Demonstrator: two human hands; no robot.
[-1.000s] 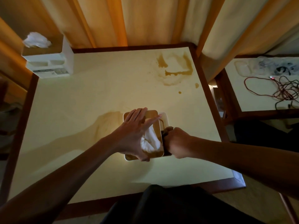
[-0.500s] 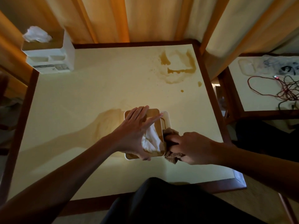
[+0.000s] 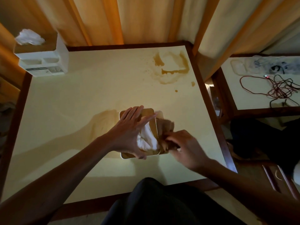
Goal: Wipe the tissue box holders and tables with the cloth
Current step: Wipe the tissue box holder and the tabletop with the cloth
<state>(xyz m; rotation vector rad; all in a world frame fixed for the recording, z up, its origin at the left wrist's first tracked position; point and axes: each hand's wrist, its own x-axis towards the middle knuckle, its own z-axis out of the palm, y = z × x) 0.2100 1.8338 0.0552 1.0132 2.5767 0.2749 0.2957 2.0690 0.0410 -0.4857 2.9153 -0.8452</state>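
Note:
A white tissue box holder [image 3: 148, 113] with a wooden lid stands near the middle of the cream table [image 3: 97, 88]; white tissue pokes out of its top. My left hand [image 3: 129, 132] lies flat on the lid, fingers spread, pressing it. My right hand [image 3: 185, 148] grips a brown cloth [image 3: 165, 129] against the holder's right side. A second white holder [image 3: 43, 60] with tissue stands at the table's far left corner.
Brown spill marks [image 3: 170, 69] stain the far right of the table, and a paler smear [image 3: 103, 120] lies left of the holder. A second table [image 3: 253, 98] on the right carries tangled red cables [image 3: 282, 88]. Curtains hang behind. My dark-clothed knee [image 3: 154, 200] is at the near edge.
My right hand has slid the cloth up along the holder's right side and the cloth has spread out. My left hand has stayed pressed on the lid.

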